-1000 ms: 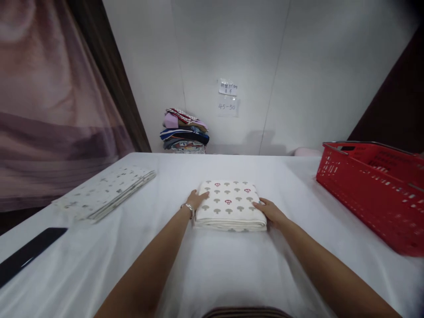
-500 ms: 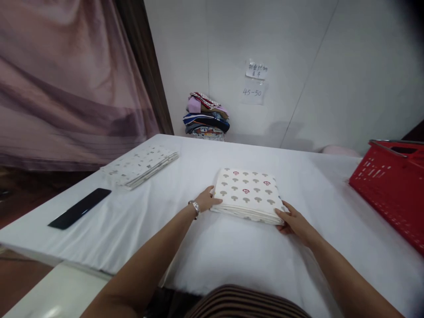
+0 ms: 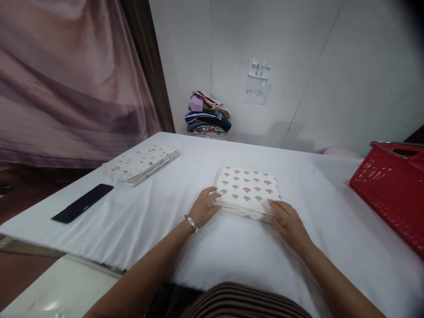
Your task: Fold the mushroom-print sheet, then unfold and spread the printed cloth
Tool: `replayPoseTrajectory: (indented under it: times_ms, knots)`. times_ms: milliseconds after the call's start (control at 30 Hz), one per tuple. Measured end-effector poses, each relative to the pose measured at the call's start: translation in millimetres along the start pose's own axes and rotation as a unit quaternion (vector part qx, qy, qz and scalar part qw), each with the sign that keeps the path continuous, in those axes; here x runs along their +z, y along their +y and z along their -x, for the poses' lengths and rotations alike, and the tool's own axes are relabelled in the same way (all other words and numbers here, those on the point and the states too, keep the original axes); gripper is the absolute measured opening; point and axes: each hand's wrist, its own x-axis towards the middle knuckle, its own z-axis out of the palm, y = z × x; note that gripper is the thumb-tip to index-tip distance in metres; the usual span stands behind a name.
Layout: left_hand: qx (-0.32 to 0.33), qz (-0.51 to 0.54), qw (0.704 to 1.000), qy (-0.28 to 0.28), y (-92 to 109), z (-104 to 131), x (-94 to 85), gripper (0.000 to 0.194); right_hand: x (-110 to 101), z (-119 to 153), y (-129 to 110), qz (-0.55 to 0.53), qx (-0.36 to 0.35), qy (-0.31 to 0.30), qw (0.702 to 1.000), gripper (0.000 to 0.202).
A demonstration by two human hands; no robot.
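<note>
A folded white cloth (image 3: pixel 250 189) printed with grey and red mushrooms lies flat on the white-covered table in front of me. Its layered folded edge faces me. My left hand (image 3: pixel 203 206), with a silver bracelet at the wrist, is at the cloth's front left corner. Its fingers are apart and the tips touch the edge. At the front right corner, my right hand (image 3: pixel 289 223) has its fingers over the top and its thumb against the layered edge, closed lightly on the corner.
Another folded white cloth (image 3: pixel 144 163) with small grey prints lies at the back left. Nearer me is a flat black object (image 3: pixel 82 204). A red basket (image 3: pixel 391 190) stands on the right. Behind the table's far edge rises a pile of folded fabrics (image 3: pixel 208 115).
Both hands have shifted their hold at the front corners. My left fingers have loosened and spread; my right fingers have moved further over the top. The cloth has stayed nearly in place.
</note>
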Motion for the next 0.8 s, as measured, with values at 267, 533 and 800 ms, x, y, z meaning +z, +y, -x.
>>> replayPoseTrajectory:
  times_ms: [267,533,800]
  knots:
    - [0.046,-0.077,0.995,-0.032,-1,-3,-4.3,0.022,15,-4,-1,-0.01,0.007,-0.027,1.0,0.027]
    - [0.085,-0.147,0.982,-0.078,3,-11,-9.1,0.026,18,1,-2,-0.002,0.004,-0.025,1.0,0.027]
    - [0.047,-0.164,0.981,-0.094,-1,-1,-12.0,0.028,18,10,-2,0.017,-0.016,0.001,1.0,0.029]
